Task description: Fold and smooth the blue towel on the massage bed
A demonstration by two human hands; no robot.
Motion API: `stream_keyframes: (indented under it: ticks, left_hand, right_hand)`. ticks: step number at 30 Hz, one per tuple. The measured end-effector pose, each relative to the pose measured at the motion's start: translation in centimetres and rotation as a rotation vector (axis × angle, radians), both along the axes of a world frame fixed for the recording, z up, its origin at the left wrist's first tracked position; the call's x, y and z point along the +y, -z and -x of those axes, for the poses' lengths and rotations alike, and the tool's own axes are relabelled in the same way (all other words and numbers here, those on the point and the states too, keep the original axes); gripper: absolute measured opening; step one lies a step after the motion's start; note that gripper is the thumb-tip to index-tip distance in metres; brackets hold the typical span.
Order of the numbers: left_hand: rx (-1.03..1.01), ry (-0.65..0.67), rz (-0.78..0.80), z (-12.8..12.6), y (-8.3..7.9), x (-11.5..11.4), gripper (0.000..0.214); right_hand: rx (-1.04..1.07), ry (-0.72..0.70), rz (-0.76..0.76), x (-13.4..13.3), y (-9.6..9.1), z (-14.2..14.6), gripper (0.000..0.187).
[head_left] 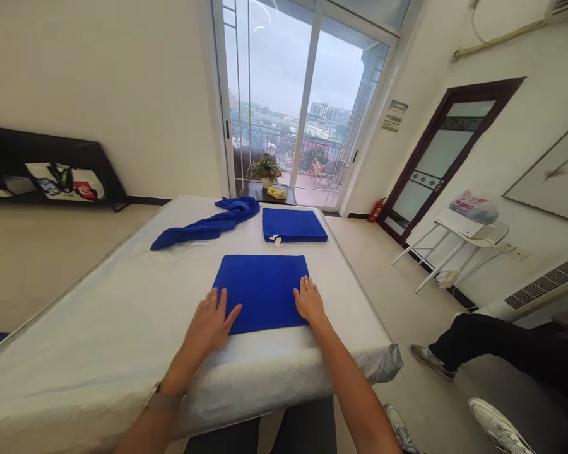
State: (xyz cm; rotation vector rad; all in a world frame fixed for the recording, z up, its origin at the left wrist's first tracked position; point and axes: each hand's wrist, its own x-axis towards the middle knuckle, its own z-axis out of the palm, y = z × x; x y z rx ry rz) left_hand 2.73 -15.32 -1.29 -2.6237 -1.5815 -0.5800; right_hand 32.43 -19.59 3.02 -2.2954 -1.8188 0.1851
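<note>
A blue towel (pixel 264 290), folded into a flat rectangle, lies near the front edge of the covered table. On its left edge rests my left hand (pixel 212 320), fingers spread and thumb over the cloth. My right hand (pixel 309 300) lies flat on the towel's right edge, fingers stretched out. Neither hand grips the cloth. Just beyond sits a neat stack of folded blue towels (pixel 293 224) with white tags at its front edge. Left of that stack, a crumpled blue towel (pixel 208 224) stretches across the cover.
A pale plastic-like sheet (pixel 123 315) covers the table. At right, a person's dark-trousered leg (pixel 492 340) and shoes are close to the table corner. A white stool (pixel 473 230) holds a plastic bag. Behind the table stand a potted plant (pixel 266 169) and a sliding glass door.
</note>
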Motion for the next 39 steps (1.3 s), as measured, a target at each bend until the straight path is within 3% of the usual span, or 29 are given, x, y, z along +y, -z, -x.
stream_keyframes:
  ticks: [1,3,6,8,10,13,19,22,27,32,36,39]
  left_hand:
    - [-0.008,0.012,0.03,-2.1,-0.9,0.2,0.081]
    - [0.001,0.164,0.087,-7.2,-2.4,0.4,0.082]
    - [0.027,0.38,0.112,-14.6,-3.5,0.5,0.077]
    - [0.033,0.439,0.104,-17.8,-3.2,0.4,0.074]
    - [0.033,0.435,0.097,-18.6,-2.3,0.6,0.071]
    - [0.041,0.343,0.1,-15.5,-1.0,1.8,0.071]
    - [0.107,0.021,0.141,-2.1,0.6,4.3,0.078]
    - [0.106,-0.036,0.131,2.1,1.1,4.3,0.078]
    - [0.077,-0.087,0.14,2.3,1.2,4.0,0.085]
    - [0.069,-0.085,0.151,1.8,1.1,3.8,0.084]
    - [0.051,-0.071,0.163,2.7,1.4,4.0,0.083]
    - [0.058,-0.078,0.141,2.2,0.7,4.6,0.084]
  right_hand:
    - [0.003,0.007,0.009,0.2,0.5,-0.1,0.065]
    - [0.005,0.013,0.016,0.3,1.3,-0.3,0.065]
    - [-0.003,-0.003,0.017,0.2,1.9,-0.5,0.063]
    - [-0.005,-0.015,0.019,0.1,1.9,-0.6,0.062]
    - [-0.002,-0.01,0.012,0.1,1.9,-0.6,0.062]
    - [0.009,0.005,-0.005,0.2,1.8,-0.5,0.064]
    - [0.023,0.011,0.033,0.4,2.0,-0.4,0.066]
    - [-0.003,0.006,0.053,0.5,2.0,-0.5,0.066]
    - [-0.04,-0.003,0.105,1.4,1.2,-0.6,0.066]
    - [-0.077,-0.042,0.026,4.1,-0.1,-0.7,0.065]
    - [-0.045,-0.01,0.042,5.5,0.6,-1.3,0.066]
    - [-0.019,0.006,0.051,5.7,1.5,-1.7,0.067]
